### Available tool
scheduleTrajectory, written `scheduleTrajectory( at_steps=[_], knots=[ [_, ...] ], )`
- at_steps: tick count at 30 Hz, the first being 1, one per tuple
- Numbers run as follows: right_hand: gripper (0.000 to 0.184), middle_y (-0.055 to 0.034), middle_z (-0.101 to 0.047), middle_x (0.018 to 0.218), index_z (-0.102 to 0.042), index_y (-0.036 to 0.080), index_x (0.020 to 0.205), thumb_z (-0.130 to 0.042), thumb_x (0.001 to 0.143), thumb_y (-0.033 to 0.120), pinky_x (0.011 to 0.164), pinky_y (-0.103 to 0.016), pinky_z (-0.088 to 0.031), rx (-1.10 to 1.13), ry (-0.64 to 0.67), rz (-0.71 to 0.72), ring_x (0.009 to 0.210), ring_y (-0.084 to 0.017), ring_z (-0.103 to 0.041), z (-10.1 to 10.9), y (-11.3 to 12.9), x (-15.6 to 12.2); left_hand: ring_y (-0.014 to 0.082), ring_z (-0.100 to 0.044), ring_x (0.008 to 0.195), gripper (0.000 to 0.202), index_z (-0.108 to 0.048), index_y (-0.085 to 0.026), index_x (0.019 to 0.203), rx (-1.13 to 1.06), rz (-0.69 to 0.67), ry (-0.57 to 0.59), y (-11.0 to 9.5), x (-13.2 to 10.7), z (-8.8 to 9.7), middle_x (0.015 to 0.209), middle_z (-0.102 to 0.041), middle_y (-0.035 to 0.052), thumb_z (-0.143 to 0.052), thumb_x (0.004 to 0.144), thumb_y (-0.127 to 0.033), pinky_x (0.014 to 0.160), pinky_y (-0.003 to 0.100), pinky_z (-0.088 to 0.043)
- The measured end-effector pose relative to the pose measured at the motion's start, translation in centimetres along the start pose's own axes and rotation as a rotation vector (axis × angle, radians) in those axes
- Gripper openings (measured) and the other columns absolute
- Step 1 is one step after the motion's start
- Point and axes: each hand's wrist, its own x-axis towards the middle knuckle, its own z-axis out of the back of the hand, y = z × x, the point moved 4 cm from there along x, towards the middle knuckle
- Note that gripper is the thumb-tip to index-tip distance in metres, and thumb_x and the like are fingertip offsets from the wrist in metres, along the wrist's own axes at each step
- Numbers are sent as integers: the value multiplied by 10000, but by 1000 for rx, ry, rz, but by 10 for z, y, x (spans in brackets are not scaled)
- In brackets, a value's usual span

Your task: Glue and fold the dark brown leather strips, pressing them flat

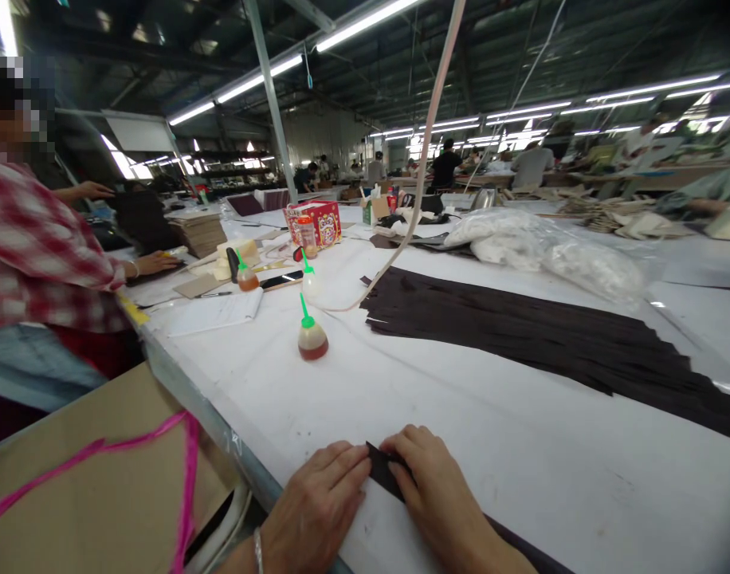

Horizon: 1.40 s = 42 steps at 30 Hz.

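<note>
Head view: nearer us than the closest green-tipped bottle (pixel 313 343), and right of it, our narrow strip (pixel 382 470) lies on the white table (pixel 251 406). Our right hand (pixel 432 482) pinches it; our left hand (pixel 324 504) touches its end, whether gripping we cannot tell. A dark layered pile (pixel 508 328) spreads right of the bottle.

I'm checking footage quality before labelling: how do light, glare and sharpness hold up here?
Head view: tube lights blown out white against a dark roof; head view: glare on the clear plastic bags; head view: left hand, right hand and dark strip fairly legible, distant workers soft; head view: right edge darkened, little detail in the dark strip's surface.
</note>
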Motion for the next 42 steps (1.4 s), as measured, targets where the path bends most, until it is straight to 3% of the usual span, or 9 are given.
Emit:
scheduleTrajectory(
  at_steps=[9,17,29,35,42],
  knots=[
    [310,-65,-564,926,-629,186,1077,-442,893,21,769,-365,-434,-129,-44,160,853,-217,-501,-3,1,-11,236,-565,1108,327,-527,-115,1240,22,-10,13,1,1,1,1256,-603,85,-434,927,-140,923,405,-545],
    [375,-48,-557,936,-600,166,1112,-554,797,-33,764,-351,-434,-241,-108,306,858,-204,-490,-3,4,-20,222,-539,1129,330,-532,-123,1238,-2,10,27,2,1,1,1259,-596,91,-422,928,-134,952,384,-516],
    [325,-2,-565,908,-581,179,1082,-657,788,63,734,-338,-331,-382,-141,386,807,-178,-461,-1,9,-21,229,-528,1146,375,-502,-155,1294,-28,33,49,2,1,1,1275,-587,75,-431,926,-131,965,398,-505],
    [494,-10,-583,977,-499,182,1265,-617,795,85,738,-368,-290,-438,-78,391,846,-201,-449,-1,9,-19,229,-534,1148,363,-528,-202,1275,-26,90,34,6,-1,1,1268,-571,85,-453,923,-156,954,404,-516],
    [613,-24,-587,1015,-463,228,1310,-490,737,15,731,-397,-278,-523,-32,355,873,-234,-465,-6,15,-12,223,-537,1154,357,-557,-224,1240,-46,140,9,7,0,8,1271,-552,90,-456,906,-148,961,389,-510]
  ],
)
